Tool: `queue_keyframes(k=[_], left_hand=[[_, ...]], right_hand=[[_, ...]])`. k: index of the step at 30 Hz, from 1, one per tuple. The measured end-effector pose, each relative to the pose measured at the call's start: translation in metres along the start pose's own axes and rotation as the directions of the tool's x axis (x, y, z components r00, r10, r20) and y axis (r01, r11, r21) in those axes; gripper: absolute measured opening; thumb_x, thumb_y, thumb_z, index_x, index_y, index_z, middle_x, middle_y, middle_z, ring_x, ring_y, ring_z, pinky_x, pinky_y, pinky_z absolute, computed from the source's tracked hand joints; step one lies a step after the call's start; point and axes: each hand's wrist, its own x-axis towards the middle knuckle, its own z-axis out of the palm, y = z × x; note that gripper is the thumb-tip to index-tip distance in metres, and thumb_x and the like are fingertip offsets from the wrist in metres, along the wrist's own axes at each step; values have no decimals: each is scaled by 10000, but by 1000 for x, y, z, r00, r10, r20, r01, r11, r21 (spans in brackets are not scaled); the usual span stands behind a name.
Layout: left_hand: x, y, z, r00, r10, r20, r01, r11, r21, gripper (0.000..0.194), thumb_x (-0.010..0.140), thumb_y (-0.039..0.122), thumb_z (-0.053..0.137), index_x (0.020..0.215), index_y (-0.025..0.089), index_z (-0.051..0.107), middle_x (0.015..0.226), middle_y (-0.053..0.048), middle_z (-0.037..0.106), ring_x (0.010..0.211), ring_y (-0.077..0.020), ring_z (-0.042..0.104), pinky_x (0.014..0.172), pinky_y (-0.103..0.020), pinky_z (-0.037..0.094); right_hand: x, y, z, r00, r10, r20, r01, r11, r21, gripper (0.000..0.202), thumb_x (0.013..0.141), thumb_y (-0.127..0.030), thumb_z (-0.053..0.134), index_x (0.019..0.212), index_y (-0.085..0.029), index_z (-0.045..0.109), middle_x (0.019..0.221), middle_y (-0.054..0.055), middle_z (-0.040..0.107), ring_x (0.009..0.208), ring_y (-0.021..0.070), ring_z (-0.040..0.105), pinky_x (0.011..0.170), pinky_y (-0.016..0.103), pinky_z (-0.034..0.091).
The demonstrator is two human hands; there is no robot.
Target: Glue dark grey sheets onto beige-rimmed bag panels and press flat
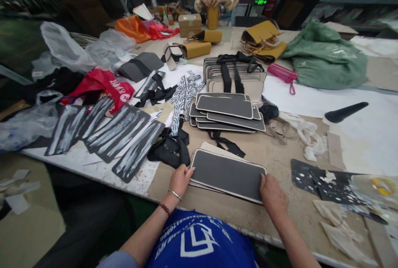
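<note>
A dark grey rounded panel with a pale border lies on a few similar pieces at the table's near edge. My left hand pinches its left end between thumb and fingers. At the opposite end, my right hand grips the panel's right edge, thumb on top. Just beyond it sits a pile of similar panels, loosely stacked. Behind that pile is a larger bundle of panels with black straps over it. Black fabric strips lie crumpled beside my left hand.
Glue-streaked dark panels spread out on the left near a red bag. To the right lie a black tapered tool and white-spattered dark pieces. A green sack stands farther back. Across the table, another person handles a mustard piece.
</note>
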Motion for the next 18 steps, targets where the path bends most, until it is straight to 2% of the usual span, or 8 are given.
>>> queue_keyframes(k=[2, 5, 7, 10, 12, 14, 17, 18], left_hand=[[-7, 2, -4, 996, 27, -86, -18, 995, 99, 282, 838, 375, 403, 641, 194, 492, 588, -9, 543, 568, -148, 501, 561, -259, 362], [-17, 12, -3, 957, 220, -188, -173, 956, 237, 276, 868, 333, 350, 868, 151, 558, 821, -95, 611, 792, -196, 548, 722, -317, 413], [-19, 22, 3, 905, 402, -139, -354, 893, 278, 296, 861, 314, 376, 1023, 136, 547, 1014, -129, 603, 989, -225, 520, 873, -370, 384], [-9, 42, 14, 797, 601, 65, -595, 759, 264, 382, 844, 318, 414, 1191, 174, 483, 1258, -117, 498, 1215, -255, 378, 1015, -445, 273], [-1, 60, 16, 788, 583, 200, -616, 749, 244, 438, 823, 352, 446, 1239, 216, 452, 1335, -103, 427, 1269, -268, 310, 1041, -476, 237], [2, 83, 10, 836, 464, 292, -535, 806, 253, 464, 792, 391, 490, 1241, 284, 447, 1354, -78, 406, 1277, -268, 299, 1040, -492, 240], [2, 116, -5, 831, 471, 296, -535, 822, 193, 374, 802, 379, 495, 1172, 412, 456, 1320, 3, 441, 1231, -257, 361, 981, -542, 303], [6, 124, -8, 805, 513, 297, -571, 807, 152, 361, 804, 374, 504, 1163, 371, 471, 1308, -15, 446, 1195, -254, 398, 959, -529, 336]], right_hand=[[-1, 0, -1, 1000, 5, 5, -5, 1000, 3, 440, 906, -404, 152, 982, -175, 520, 977, 102, 577, 769, 220, 606, 648, 359, 447], [-2, 1, 0, 1000, 13, 2, -13, 1000, -3, 434, 908, -400, 154, 977, -171, 517, 968, 98, 576, 777, 221, 605, 645, 351, 446], [0, 1, 1, 1000, 8, -9, -8, 1000, -11, 421, 910, -392, 165, 970, -167, 516, 955, 94, 577, 784, 222, 603, 640, 344, 446], [3, -3, 2, 1000, -1, -10, 1, 1000, -13, 404, 912, -392, 181, 974, -175, 517, 956, 90, 579, 795, 211, 604, 645, 332, 448], [0, -6, 0, 1000, 9, -23, -9, 1000, -9, 395, 916, -382, 190, 984, -178, 522, 962, 92, 584, 795, 201, 608, 648, 318, 450], [-9, -6, -3, 998, 30, -58, -30, 1000, -2, 375, 921, -346, 205, 987, -178, 534, 961, 92, 594, 797, 195, 614, 644, 303, 455], [-23, -1, -9, 994, 39, -98, -36, 999, 36, 310, 915, -266, 261, 969, -206, 560, 929, 72, 624, 776, 189, 626, 619, 291, 470], [-23, 1, -11, 994, 45, -104, -40, 998, 50, 254, 897, -245, 324, 958, -218, 569, 908, 62, 636, 762, 192, 628, 613, 298, 478]])
